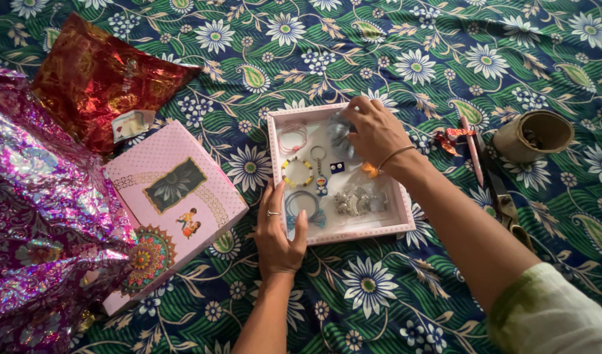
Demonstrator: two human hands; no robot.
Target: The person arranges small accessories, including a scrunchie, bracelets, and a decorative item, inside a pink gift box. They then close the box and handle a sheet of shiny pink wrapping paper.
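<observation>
While the left hand (279,236) is bracing the near-left corner of the tray (403,208), fingers spread flat and gripping nothing, the right hand (374,130) is reaching into the far right part, fingers curled over a pale blue item (341,132); whether it is actually pinched, cannot tell. Tray is lying on the floral cloth (393,52), right of the pink lid (173,203). Bead bracelet (296,172), keyring (319,167) and silver piece (357,202) are sitting loose inside. Judgement: moving lightly is wise, lifting straight up, keeping the corner pinned so neighbours are not shifting.
</observation>
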